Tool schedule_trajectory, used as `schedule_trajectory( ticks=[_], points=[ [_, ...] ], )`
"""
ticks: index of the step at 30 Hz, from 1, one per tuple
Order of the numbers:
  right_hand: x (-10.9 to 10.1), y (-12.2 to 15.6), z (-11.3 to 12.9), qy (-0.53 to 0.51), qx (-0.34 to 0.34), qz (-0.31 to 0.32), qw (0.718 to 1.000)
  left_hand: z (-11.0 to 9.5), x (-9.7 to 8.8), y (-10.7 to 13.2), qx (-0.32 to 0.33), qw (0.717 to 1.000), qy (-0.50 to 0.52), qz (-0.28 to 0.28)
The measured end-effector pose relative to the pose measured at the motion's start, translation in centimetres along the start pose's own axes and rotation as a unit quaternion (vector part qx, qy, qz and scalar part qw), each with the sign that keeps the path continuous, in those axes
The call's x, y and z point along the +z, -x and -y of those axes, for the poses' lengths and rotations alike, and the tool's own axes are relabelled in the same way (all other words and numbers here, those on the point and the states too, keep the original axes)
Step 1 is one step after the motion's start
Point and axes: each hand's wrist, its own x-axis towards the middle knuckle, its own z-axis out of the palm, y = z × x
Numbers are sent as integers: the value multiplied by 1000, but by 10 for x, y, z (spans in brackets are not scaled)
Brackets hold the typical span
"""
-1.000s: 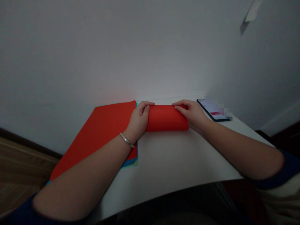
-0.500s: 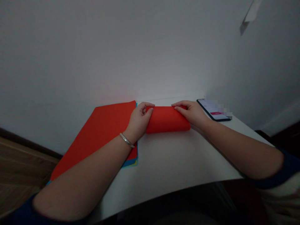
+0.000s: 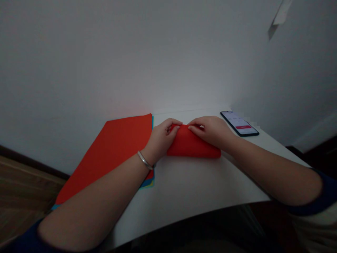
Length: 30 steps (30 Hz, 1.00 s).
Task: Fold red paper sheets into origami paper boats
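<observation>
The bent-over red sheet (image 3: 193, 147) is on the middle of the white tabletop (image 3: 200, 189), between the stack of coloured sheets (image 3: 113, 151) and the phone (image 3: 240, 126), its rounded side facing the person. The left hand (image 3: 162, 137) pinches its far edge between thumb and fingers; the right hand (image 3: 213, 130) pinches the same edge just beside it, the fingertips of the two close together.

The likeliest trouble is a crooked crease. Both grips sit near the middle of the far edge, so the outer corners (mostly hidden behind the hands) have little to hold them in line, and one layer could slide past the other. The near side looks curved rather than pressed flat — if a hand let go now, the sheet might well spring back. Squeezing hard at the fingertips alone could leave a dent or a wrinkle there.

The left wrist, with its silver bracelet (image 3: 144, 161), lies over the stack's right edge; a sideways drag could push those sheets askew. The phone seems safer — it lies beyond the right forearm, apart from the sheet.
</observation>
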Motion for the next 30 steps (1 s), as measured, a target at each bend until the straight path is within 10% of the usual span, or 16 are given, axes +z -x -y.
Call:
schedule_trajectory(
  ticks=[8, 15, 30],
  points=[
    [8, -2, -1, -159, 19, -16, 987, 1, 2, -1, -17, 999, 28, 22],
    [13, -4, -17, -222, 111, -87, 965, 4, 10, -1, -123, 956, 265, 30],
    [16, -7, -33, -257, 174, -123, 943, 4, 4, -1, -171, 967, 175, 71]
  ],
)
